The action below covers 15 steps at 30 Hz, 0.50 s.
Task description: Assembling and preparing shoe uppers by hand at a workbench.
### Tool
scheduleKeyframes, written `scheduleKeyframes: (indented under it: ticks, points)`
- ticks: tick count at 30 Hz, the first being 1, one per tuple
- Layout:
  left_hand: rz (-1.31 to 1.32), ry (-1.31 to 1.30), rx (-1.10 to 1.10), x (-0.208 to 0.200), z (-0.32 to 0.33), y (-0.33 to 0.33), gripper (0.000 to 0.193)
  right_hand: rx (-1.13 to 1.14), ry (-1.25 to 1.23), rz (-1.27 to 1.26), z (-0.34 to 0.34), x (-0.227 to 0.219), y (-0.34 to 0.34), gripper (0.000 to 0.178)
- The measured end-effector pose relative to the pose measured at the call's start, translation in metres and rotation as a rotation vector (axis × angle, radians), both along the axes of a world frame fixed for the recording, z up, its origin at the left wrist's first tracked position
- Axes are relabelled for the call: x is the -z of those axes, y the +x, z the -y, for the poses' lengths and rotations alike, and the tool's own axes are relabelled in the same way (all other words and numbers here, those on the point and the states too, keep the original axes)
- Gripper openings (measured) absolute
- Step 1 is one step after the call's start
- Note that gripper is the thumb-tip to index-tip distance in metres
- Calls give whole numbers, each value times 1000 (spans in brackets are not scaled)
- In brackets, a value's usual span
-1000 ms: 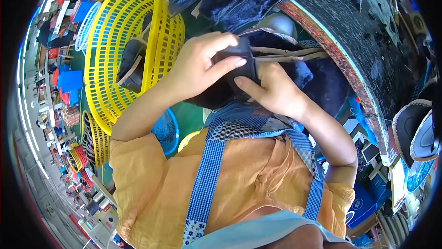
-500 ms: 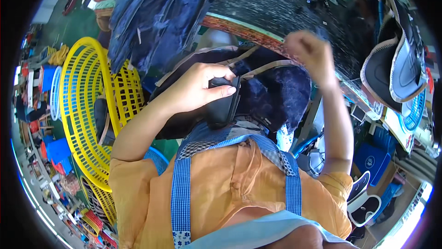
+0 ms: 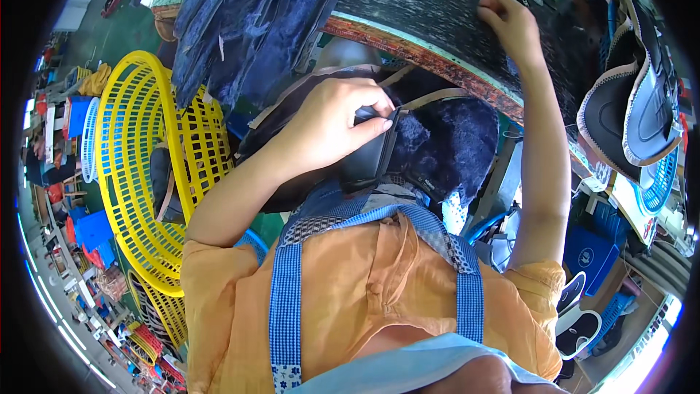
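In my lap lies a dark blue fur-lined piece with tan edging, resembling the lining of a boot upper. My left hand is closed on a smooth black panel at its left, pinching the top edge between thumb and fingers. Raised over the dark speckled worktable, my right hand has its fingertips pressed together. Anything between them is too small to make out. My left palm and curled fingers hide part of the black panel.
Dark blue furry pieces hang over the table's left end. A yellow plastic basket stands at my left. Black-and-grey stitched uppers hang at the right. The table's worn red edge runs just beyond my lap.
My right hand has moved up and away from the table's edge, farther over the tabletop. The left hand keeps its grip on the black panel, shifting slightly right.
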<state>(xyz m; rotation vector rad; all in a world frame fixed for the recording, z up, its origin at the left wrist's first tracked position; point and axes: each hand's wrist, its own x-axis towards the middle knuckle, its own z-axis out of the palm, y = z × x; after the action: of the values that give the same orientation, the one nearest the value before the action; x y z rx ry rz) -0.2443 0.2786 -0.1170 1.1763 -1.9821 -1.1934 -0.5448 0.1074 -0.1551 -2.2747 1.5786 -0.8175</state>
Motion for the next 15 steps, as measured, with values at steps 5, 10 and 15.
scheduleKeyframes:
  ticks: [5, 10, 15]
  points:
    - [-65, 34, -47, -5, -4, 1, 18, -221, 290, 762, -55, -17, 35, 18]
    - [-113, 203, -6, -6, 1, 3, 18, -462, 671, 936, -131, -10, 76, 23]
    - [-155, 173, 20, -3, -3, 3, 17, -502, 747, 1059, -145, -15, 89, 17]
